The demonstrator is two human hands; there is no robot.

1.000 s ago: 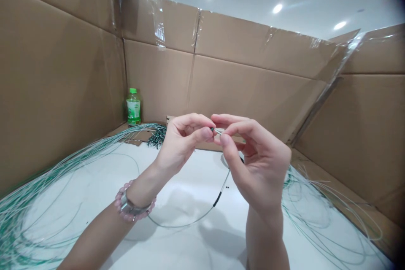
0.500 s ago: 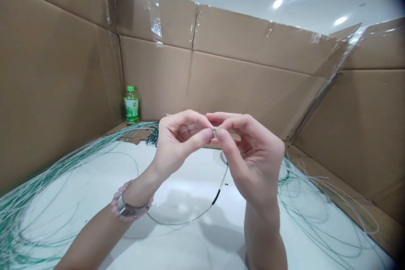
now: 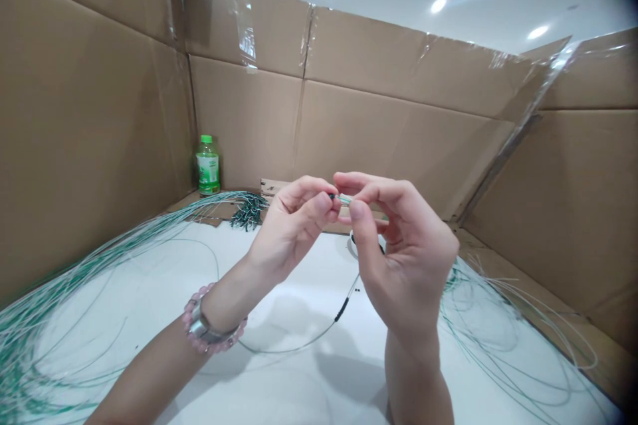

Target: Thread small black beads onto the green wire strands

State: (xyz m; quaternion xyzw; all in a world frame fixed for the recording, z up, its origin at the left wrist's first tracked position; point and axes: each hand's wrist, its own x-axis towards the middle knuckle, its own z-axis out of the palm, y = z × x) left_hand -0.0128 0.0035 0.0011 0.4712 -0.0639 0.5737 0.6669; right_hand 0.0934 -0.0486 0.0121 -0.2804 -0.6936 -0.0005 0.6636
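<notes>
My left hand (image 3: 302, 226), with a pink bead bracelet and a metal watch-like band at the wrist, pinches a small black piece (image 3: 331, 196) between thumb and forefinger. Close by, my right hand (image 3: 399, 246) has thumb and forefinger closed on green and white wire ends (image 3: 345, 200). The fingertips of both hands nearly meet. Below them a thin wire (image 3: 299, 349) curves over the white table, carrying a row of small black rings (image 3: 341, 310). How that wire joins the held ends is hidden by my hands.
Bundled green and white wires (image 3: 74, 265) spread along the left, ending in a dark tangle (image 3: 248, 212). More loose wires (image 3: 498, 339) lie at right. Partly behind my right hand stands a white round container (image 3: 353, 247). A green bottle (image 3: 208, 169) stands by the cardboard wall (image 3: 239, 119).
My left hand has shifted its grip, and the black piece now shows at its fingertips. More of the wire ends is visible between the hands. My right hand has moved slightly right.
</notes>
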